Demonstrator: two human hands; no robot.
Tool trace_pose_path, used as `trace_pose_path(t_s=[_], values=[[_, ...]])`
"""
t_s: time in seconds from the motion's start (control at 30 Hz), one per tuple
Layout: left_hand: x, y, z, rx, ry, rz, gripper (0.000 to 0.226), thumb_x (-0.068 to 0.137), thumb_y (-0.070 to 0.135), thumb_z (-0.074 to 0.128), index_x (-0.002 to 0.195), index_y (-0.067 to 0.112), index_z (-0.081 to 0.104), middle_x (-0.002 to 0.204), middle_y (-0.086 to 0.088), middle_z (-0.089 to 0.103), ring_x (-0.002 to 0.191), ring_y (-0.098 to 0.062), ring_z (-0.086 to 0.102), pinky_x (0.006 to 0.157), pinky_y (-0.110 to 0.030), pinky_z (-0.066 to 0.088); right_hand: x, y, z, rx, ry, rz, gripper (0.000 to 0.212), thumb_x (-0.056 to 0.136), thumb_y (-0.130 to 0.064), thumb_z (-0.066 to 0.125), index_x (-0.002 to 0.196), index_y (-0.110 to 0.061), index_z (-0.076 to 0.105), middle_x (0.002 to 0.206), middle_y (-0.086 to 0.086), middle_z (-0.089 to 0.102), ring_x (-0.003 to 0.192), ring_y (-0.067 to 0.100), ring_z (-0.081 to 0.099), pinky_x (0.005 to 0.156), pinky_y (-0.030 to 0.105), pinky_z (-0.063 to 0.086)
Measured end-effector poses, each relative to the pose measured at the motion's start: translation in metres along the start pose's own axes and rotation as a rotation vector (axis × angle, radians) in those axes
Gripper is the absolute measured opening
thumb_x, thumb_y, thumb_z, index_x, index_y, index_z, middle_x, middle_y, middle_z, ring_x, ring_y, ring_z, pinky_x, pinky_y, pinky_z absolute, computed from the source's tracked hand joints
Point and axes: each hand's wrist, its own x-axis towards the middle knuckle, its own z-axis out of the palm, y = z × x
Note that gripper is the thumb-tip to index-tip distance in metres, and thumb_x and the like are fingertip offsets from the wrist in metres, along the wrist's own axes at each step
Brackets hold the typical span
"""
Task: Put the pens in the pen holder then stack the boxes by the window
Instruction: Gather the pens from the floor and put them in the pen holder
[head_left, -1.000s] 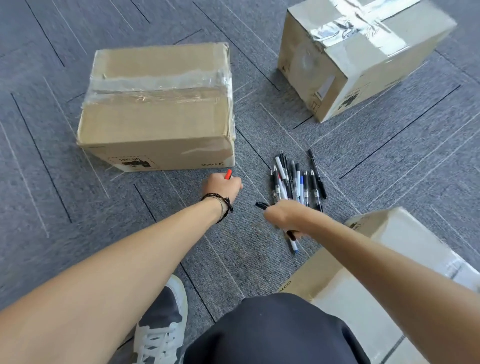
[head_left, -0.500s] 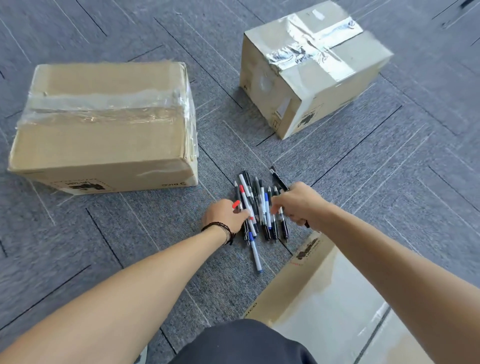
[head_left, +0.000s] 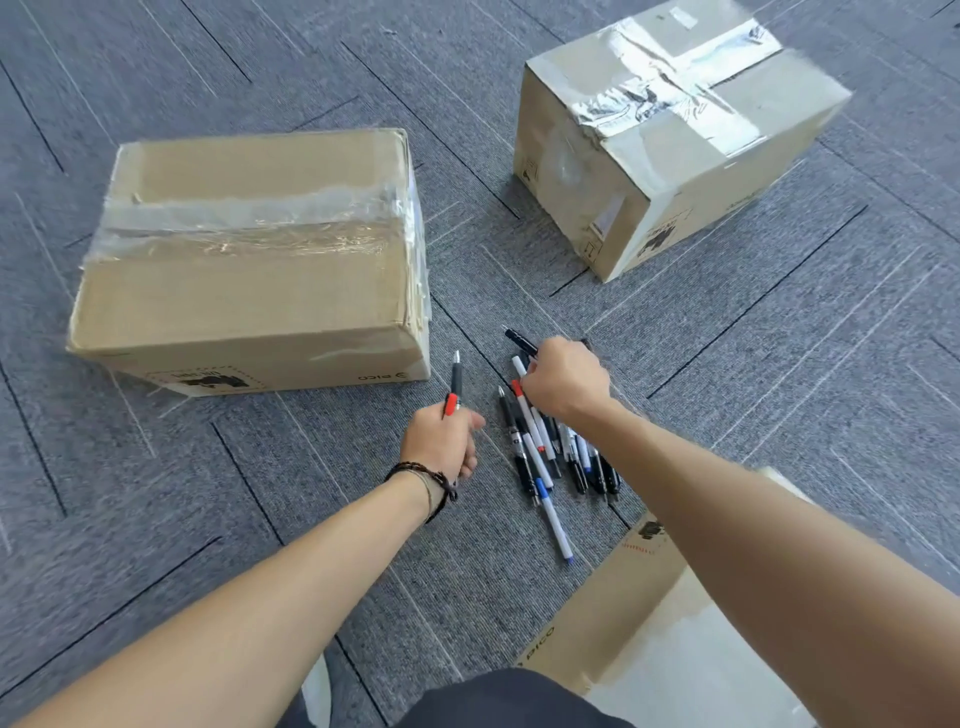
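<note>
Left hand (head_left: 439, 441) fisted round a black-and-red pen (head_left: 453, 387), tip pointing up and away, dark bracelet (head_left: 426, 480) at wrist. Right hand (head_left: 566, 379) closed on a black pen (head_left: 519, 340) over the pen pile (head_left: 550, 452); rest of the pile lies on the grey carpet floor (head_left: 779, 374) between the hands. Taped box (head_left: 254, 260) just left of pens, second taped box (head_left: 670, 130) farther right, third box (head_left: 649, 623) near the right arm. Pen holder out of view.

Scene evenly lit by bright daylight; strong glare seen on taped box (head_left: 670, 98); edges bent by wide lens; slight blur.
</note>
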Motion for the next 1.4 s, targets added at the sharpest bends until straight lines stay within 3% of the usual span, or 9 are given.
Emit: trace_pose_path(t_s=[0.07, 0.2, 0.37, 0.53, 0.7, 0.87, 1.07, 1.3, 1.4], values=[[-0.002, 0.001, -0.009, -0.081, 0.002, -0.040, 0.028, 0.085, -0.006, 0.040, 0.093, 0.002, 0.066, 0.049, -0.007, 0.047, 0.045, -0.024, 0.051, 0.047, -0.031, 0.046, 0.002, -0.008, 0.003, -0.105, 0.035, -0.040, 0.023, 0.087, -0.005, 0.059, 0.068, -0.012, 0.047, 0.068, 0.006, 0.055, 0.067, 0.030, 0.058, 0.060, 0.035, 0.048], [-0.003, -0.003, -0.020, -0.044, 0.067, -0.053, 0.021, 0.082, -0.006, 0.039, 0.079, 0.007, 0.054, 0.052, -0.007, 0.044, 0.044, -0.022, 0.047, 0.047, -0.029, 0.041, 0.006, -0.018, 0.008, -0.246, 0.049, -0.086, 0.022, 0.086, 0.000, 0.061, 0.069, -0.008, 0.048, 0.065, 0.006, 0.050, 0.075, 0.033, 0.064, 0.065, 0.036, 0.047], [0.006, -0.017, -0.018, 0.172, 0.129, -0.007, 0.024, 0.082, 0.021, 0.065, 0.066, 0.018, 0.047, 0.056, 0.002, 0.039, 0.051, -0.019, 0.035, 0.051, -0.025, 0.027, 0.006, -0.017, 0.000, 0.085, 0.011, 0.025, 0.017, 0.085, -0.023, 0.056, 0.075, -0.009, 0.056, 0.069, 0.004, 0.059, 0.064, 0.024, 0.060, 0.060, 0.030, 0.051], [0.010, -0.012, 0.009, 0.386, 0.122, -0.010, 0.034, 0.082, 0.048, 0.072, 0.069, 0.018, 0.064, 0.059, 0.003, 0.056, 0.054, -0.019, 0.052, 0.052, -0.025, 0.038, -0.017, 0.005, -0.022, 0.333, -0.168, 0.116, 0.024, 0.082, -0.017, 0.050, 0.060, -0.015, 0.041, 0.056, -0.001, 0.040, 0.048, 0.014, 0.035, 0.049, 0.021, 0.030], [0.019, 0.005, 0.029, 0.693, 0.207, 0.054, 0.050, 0.076, 0.066, 0.067, 0.069, 0.017, 0.061, 0.065, 0.000, 0.062, 0.061, -0.024, 0.060, 0.052, -0.025, 0.039, -0.051, 0.031, -0.034, 0.323, -0.359, 0.168, 0.020, 0.089, -0.004, 0.062, 0.071, -0.001, 0.052, 0.061, 0.004, 0.049, 0.043, 0.012, 0.041, 0.038, 0.020, 0.036], [0.014, 0.012, 0.043, 0.793, 0.210, 0.153, 0.024, 0.080, 0.044, 0.067, 0.078, 0.020, 0.068, 0.076, 0.001, 0.066, 0.071, -0.027, 0.061, 0.062, -0.029, 0.045, -0.068, 0.048, -0.030, 0.270, -0.336, 0.126, 0.025, 0.094, -0.018, 0.068, 0.080, -0.001, 0.056, 0.064, 0.013, 0.063, 0.049, 0.023, 0.057, 0.044, 0.029, 0.050], [0.009, 0.000, 0.031, 0.742, 0.157, 0.188, 0.032, 0.082, 0.049, 0.061, 0.071, 0.018, 0.061, 0.069, 0.003, 0.065, 0.063, -0.022, 0.061, 0.056, -0.027, 0.043, -0.056, 0.041, -0.004, 0.068, -0.239, 0.063, 0.038, 0.095, -0.043, 0.066, 0.074, -0.014, 0.054, 0.067, 0.001, 0.054, 0.060, 0.019, 0.050, 0.057, 0.030, 0.042], [0.008, -0.013, -0.024, 0.434, 0.039, 0.166, 0.033, 0.087, 0.033, 0.059, 0.061, 0.021, 0.043, 0.054, 0.002, 0.041, 0.049, -0.022, 0.037, 0.051, -0.027, 0.027, -0.060, 0.013, 0.037, -0.114, -0.204, 0.061, 0.025, 0.092, -0.025, 0.069, 0.077, -0.011, 0.055, 0.078, 0.003, 0.066, 0.075, 0.024, 0.070, 0.071, 0.037, 0.061], [0.006, -0.012, -0.048, 0.078, -0.164, -0.061, 0.022, 0.091, 0.024, 0.058, 0.073, 0.012, 0.053, 0.056, -0.005, 0.057, 0.037, -0.014, 0.037, 0.039, -0.018, 0.025, -0.063, 0.002, 0.044, -0.192, -0.132, 0.021, 0.009, 0.092, -0.013, 0.065, 0.086, -0.009, 0.061, 0.074, 0.003, 0.063, 0.074, 0.025, 0.069, 0.067, 0.037, 0.060]])
